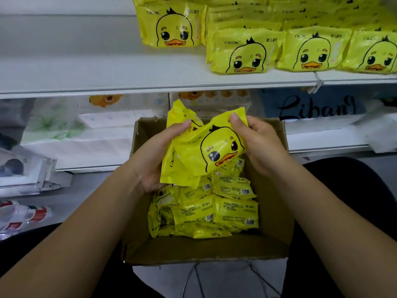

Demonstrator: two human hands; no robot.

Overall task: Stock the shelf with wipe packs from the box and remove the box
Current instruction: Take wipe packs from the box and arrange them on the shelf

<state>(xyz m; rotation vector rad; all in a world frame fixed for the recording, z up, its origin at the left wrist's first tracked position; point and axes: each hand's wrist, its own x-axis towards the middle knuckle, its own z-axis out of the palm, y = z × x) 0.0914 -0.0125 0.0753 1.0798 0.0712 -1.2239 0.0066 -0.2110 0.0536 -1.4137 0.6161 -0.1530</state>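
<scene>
Yellow wipe pack (202, 151) with a duckling's face, centre frame: who has it? (Desk)

Both hands. The left hand (154, 162) grips its lower left side, thumb laid across the top. The right hand (261, 145) pinches the upper right corner between thumb and curled fingers. The pack is tilted, with the duck's beak pointing down to the right. (Photographer)

And the yellow edge behind it? (Desk)

A second pack (179, 114), standing up against the first by the left thumb. Which fingers hold it, I cannot tell. (Photographer)

Where is the box? (Desk)

The cardboard box (285, 211) sits open right under the hands. The loose packs (214, 209) inside are heaped against its far side, most with their barcode backs up. (Photographer)

The shelf? (Desk)

The white shelf (86, 78) runs across the frame above the box. The stocked packs (242, 54) stand in rows on its right part, faces out. Under it, white tissue bundles (64, 130) lie to the left and a blue package lettered "Libang" (318, 108) to the right. (Photographer)
</scene>
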